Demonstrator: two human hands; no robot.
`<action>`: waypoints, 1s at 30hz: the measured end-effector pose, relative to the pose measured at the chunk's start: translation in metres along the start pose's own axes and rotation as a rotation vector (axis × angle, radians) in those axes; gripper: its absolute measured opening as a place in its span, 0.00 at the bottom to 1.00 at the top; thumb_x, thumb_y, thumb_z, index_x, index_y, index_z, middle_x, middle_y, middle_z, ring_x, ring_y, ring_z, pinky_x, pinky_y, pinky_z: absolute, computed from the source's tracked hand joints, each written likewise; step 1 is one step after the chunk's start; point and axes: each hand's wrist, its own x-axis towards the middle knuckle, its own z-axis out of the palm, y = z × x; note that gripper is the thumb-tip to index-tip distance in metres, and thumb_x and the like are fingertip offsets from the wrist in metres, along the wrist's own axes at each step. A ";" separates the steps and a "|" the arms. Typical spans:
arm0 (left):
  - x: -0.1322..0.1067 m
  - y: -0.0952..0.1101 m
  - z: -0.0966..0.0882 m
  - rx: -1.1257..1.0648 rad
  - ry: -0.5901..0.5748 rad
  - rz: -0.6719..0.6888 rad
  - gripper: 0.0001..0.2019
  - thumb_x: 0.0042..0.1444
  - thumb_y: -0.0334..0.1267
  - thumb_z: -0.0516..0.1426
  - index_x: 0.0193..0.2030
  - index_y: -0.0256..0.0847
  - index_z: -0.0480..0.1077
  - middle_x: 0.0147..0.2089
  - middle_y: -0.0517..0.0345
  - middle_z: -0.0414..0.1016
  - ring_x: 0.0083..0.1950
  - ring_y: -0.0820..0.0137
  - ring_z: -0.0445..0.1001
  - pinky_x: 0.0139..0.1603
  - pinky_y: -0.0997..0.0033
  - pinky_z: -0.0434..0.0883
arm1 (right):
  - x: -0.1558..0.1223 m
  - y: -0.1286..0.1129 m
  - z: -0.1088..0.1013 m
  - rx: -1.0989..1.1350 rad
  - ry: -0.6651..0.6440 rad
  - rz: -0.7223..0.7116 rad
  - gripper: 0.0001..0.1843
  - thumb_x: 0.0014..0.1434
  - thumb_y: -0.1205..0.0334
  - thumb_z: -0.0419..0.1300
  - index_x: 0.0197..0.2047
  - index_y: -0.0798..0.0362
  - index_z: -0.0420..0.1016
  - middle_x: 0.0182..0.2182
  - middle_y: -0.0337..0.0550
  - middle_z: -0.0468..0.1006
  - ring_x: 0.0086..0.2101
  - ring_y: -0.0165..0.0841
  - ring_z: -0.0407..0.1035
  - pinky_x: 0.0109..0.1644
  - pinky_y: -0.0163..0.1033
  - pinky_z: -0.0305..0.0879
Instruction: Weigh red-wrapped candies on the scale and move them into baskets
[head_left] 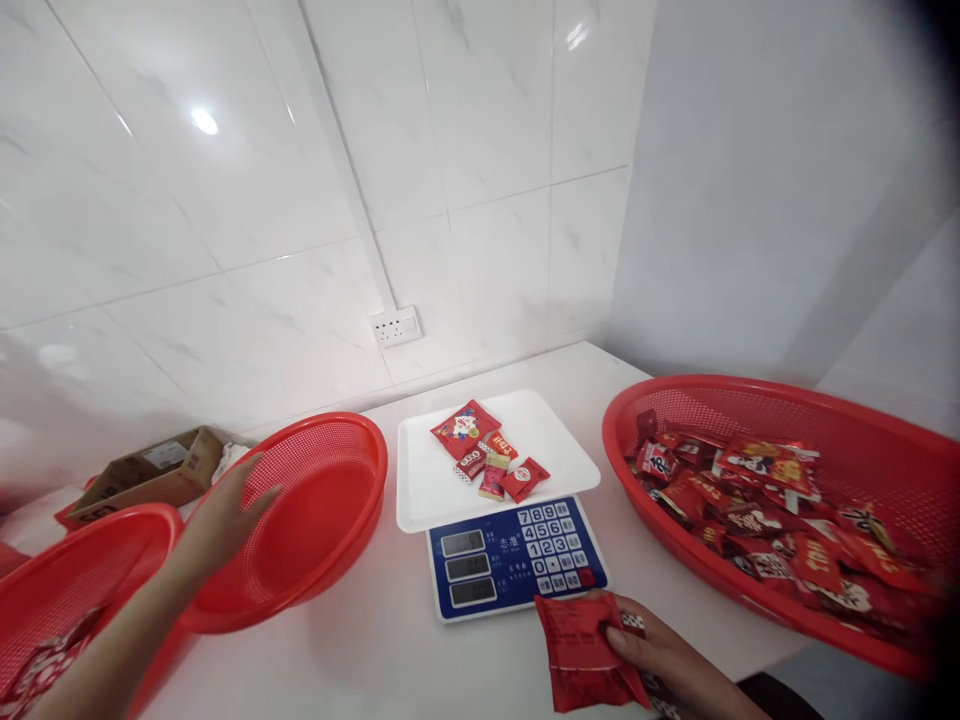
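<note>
My left hand (232,515) reaches over the rim of the middle red basket (319,590), fingers stretched out and holding nothing. In my right hand (649,645) is a red snack packet (581,650), gripped at its right side in front of the scale. Part of another packet with a black-and-white checked edge shows by that hand's fingers. The blue digital scale (510,560) carries a white tray (420,490). Lying on this tray are a larger red packet (466,428) and several small wrapped snacks (493,475). The scale's display digits are too faint to read.
At right, a large red basket (750,385) holds many red snack packets (765,510). Another red basket (142,520) at lower left contains some packets, partly behind my left arm. A cardboard box (150,470) stands behind it. A wall socket (397,327) sits above the white table (360,660).
</note>
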 end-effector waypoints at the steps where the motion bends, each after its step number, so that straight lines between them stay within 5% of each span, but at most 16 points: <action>1: -0.004 0.034 0.003 -0.057 -0.005 0.033 0.26 0.57 0.51 0.46 0.60 0.44 0.54 0.61 0.51 0.63 0.61 0.60 0.62 0.57 0.59 0.63 | 0.000 0.000 0.001 0.005 -0.011 -0.011 0.20 0.47 0.52 0.66 0.42 0.54 0.75 0.39 0.48 0.78 0.40 0.40 0.72 0.44 0.41 0.65; 6: -0.027 0.182 0.043 -0.257 -0.231 0.693 0.19 0.61 0.44 0.46 0.58 0.47 0.60 0.61 0.57 0.63 0.62 0.68 0.60 0.62 0.65 0.59 | 0.001 0.001 0.002 0.024 -0.032 -0.048 0.18 0.48 0.54 0.66 0.41 0.54 0.75 0.36 0.46 0.79 0.36 0.37 0.73 0.44 0.41 0.64; 8: -0.030 0.218 0.064 -0.226 -0.243 0.809 0.20 0.60 0.46 0.47 0.58 0.45 0.61 0.59 0.55 0.66 0.61 0.67 0.60 0.60 0.66 0.61 | 0.000 0.002 0.002 0.013 -0.022 -0.057 0.17 0.49 0.54 0.65 0.41 0.54 0.75 0.36 0.46 0.79 0.36 0.37 0.73 0.44 0.40 0.63; 11: -0.027 0.252 0.088 -0.167 -0.226 0.804 0.23 0.57 0.52 0.49 0.55 0.41 0.64 0.54 0.48 0.68 0.57 0.59 0.62 0.56 0.58 0.63 | -0.001 0.003 0.002 0.002 -0.018 -0.081 0.18 0.48 0.54 0.66 0.41 0.54 0.76 0.36 0.45 0.79 0.37 0.37 0.72 0.43 0.40 0.63; 17: -0.031 0.271 0.103 -0.070 -0.188 0.786 0.30 0.53 0.62 0.44 0.48 0.40 0.67 0.46 0.44 0.70 0.50 0.52 0.66 0.47 0.50 0.67 | -0.001 0.001 0.005 -0.032 -0.016 -0.080 0.21 0.46 0.50 0.66 0.41 0.54 0.75 0.39 0.47 0.78 0.41 0.41 0.71 0.47 0.44 0.63; 25: -0.034 0.267 0.108 -0.037 -0.189 0.895 0.25 0.56 0.58 0.44 0.45 0.40 0.67 0.44 0.47 0.71 0.46 0.58 0.68 0.44 0.58 0.67 | 0.000 0.001 0.005 -0.007 -0.023 -0.056 0.22 0.45 0.50 0.67 0.41 0.54 0.75 0.39 0.48 0.78 0.41 0.42 0.71 0.46 0.44 0.63; 30: -0.027 0.260 0.100 -0.112 -0.177 0.871 0.17 0.59 0.52 0.47 0.38 0.44 0.70 0.37 0.58 0.75 0.41 0.69 0.72 0.39 0.73 0.67 | -0.001 0.003 0.004 0.005 0.012 -0.048 0.22 0.45 0.50 0.67 0.40 0.54 0.75 0.38 0.47 0.79 0.39 0.40 0.72 0.45 0.41 0.63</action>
